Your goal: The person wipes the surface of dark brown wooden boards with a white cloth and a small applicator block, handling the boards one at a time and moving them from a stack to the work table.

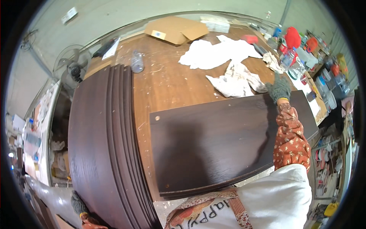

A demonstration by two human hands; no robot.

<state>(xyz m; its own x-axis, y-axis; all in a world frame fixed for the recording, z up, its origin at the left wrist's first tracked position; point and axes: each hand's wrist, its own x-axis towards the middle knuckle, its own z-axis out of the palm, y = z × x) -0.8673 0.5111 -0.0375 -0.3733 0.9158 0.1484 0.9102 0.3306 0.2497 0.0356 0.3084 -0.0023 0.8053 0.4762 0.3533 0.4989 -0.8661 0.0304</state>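
Observation:
A dark brown wooden panel (213,141) with small holes near its corners lies on the brown table in front of me. My right hand (280,89), in a grey knit glove, is stretched out at this panel's far right edge, close to a crumpled rag (272,62). Its fingers look extended, with nothing visible in them. To the left, several similar dark panels lie in a stack (91,126). My left hand (79,204), also gloved in grey, is low beside the stack's left edge; its fingers look extended and hold nothing that I can see.
White cloths (215,53) lie beyond the panel, with a flattened cardboard piece (175,29) farther back. A clear plastic bottle (137,62) is by the stack's far end. Bottles and containers (295,68) crowd the right side. A fan (73,69) is at the far left.

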